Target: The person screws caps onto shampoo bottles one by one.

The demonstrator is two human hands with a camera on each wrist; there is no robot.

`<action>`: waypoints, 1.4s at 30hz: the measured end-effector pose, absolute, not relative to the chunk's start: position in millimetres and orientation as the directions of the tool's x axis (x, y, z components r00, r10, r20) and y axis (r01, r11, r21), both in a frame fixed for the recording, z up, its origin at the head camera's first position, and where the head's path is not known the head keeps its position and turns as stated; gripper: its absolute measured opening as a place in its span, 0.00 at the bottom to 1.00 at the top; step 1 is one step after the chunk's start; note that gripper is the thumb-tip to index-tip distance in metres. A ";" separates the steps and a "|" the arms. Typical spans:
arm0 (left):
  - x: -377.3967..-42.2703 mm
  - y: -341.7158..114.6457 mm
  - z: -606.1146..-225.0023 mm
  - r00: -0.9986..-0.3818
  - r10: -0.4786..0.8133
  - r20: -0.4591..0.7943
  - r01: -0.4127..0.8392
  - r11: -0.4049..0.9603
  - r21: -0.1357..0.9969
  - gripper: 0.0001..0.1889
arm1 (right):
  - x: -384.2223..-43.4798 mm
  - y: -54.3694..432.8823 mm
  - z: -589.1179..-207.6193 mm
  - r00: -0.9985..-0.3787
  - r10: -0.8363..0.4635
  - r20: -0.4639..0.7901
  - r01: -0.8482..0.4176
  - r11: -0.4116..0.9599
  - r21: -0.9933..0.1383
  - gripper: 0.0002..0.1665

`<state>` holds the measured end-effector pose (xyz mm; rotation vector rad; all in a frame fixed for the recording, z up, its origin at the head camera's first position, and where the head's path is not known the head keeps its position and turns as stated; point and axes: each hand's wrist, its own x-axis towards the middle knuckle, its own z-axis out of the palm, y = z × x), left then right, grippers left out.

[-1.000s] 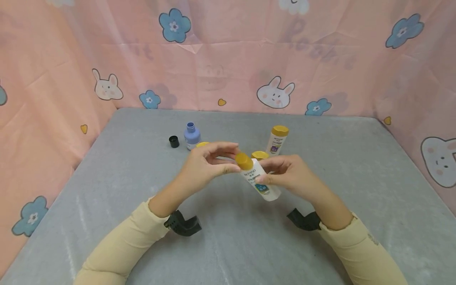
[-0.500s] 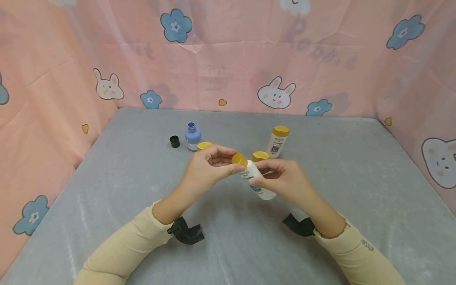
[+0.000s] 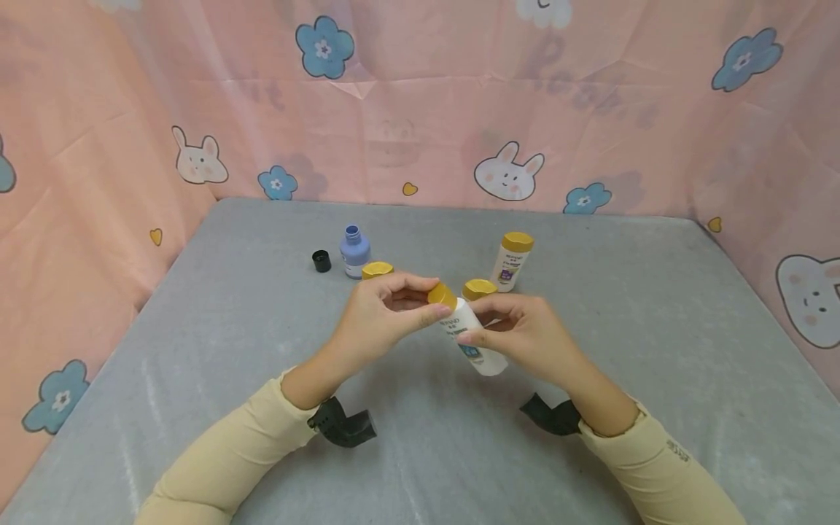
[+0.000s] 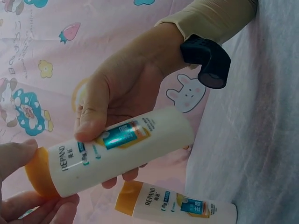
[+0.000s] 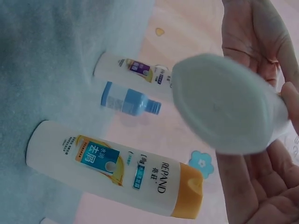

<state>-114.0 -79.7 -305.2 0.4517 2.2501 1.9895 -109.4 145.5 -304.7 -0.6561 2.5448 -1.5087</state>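
A white shampoo bottle [image 3: 484,359] with a gold cap [image 3: 442,296] is held tilted above the table, its base toward the lower right. My left hand [image 3: 374,315] pinches the cap between thumb and fingers. Around the body, my right hand [image 3: 530,334] grips with the thumb on the front label. The left wrist view shows the cap [image 4: 41,173] seated on the bottle, its teal label [image 4: 122,135] facing that camera. From the right wrist, the bottle's flat base [image 5: 219,102] fills much of the view and hides part of the hands.
Behind the hands stand two gold-capped bottles, partly hidden, one cap [image 3: 378,270] left and one cap [image 3: 479,289] right. A purple-labelled bottle [image 3: 510,264] is farther back. An uncapped blue bottle [image 3: 355,254] stands beside a black cap [image 3: 321,261] on the grey table [image 3: 230,292].
Both hands and the bottle have shifted slightly. My left fingers have closed in over the cap, and my right hand has moved a little left along with the bottle.
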 end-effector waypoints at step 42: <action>-114.9 -76.0 -313.2 -0.860 0.340 0.380 0.413 0.030 0.910 0.16 | -108.7 147.8 -301.9 -0.906 -0.410 0.102 -0.281 0.402 -0.872 0.15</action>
